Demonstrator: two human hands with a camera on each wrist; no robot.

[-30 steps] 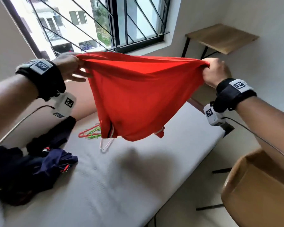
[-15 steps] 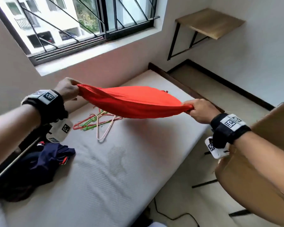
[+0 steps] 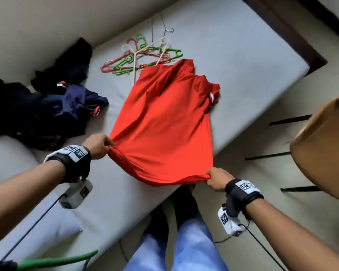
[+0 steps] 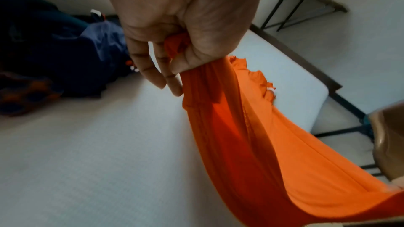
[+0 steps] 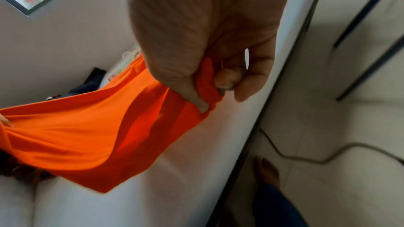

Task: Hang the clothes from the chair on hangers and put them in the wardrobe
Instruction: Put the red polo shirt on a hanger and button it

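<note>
Mattress (image 3: 213, 45), pale grey and bare, filled most of the head view, running from lower left to upper right beside a wall, with a dark frame edge showing at its far end. Spread across its middle lay the red shirt (image 3: 164, 122), collar end away from the person and hem end nearest, its upper part flat on the mattress and its hem lifted slightly off the near edge. A heap of dark clothes (image 3: 47, 106), navy and black with small red and white trims, sat to the left of the shirt against the wall, close to it but not touching. A brown chair (image 3: 321, 153) stood at the right, off the mattress. Beyond the shirt's collar lay a tangle of hangers (image 3: 143, 57), red, green and pale ones, the shirt's top edge just overlapping them. One more green hanger (image 3: 57, 261) showed at the bottom left corner.

The left hand (image 3: 97, 145) pinched the left corner of the hem, thumb closed against curled fingers (image 4: 153, 73) on bunched cloth. The right hand (image 3: 217, 178) pinched the right corner in the same way, cloth clamped between thumb and fingers (image 5: 227, 78), the hem sagging between the two hands.
</note>
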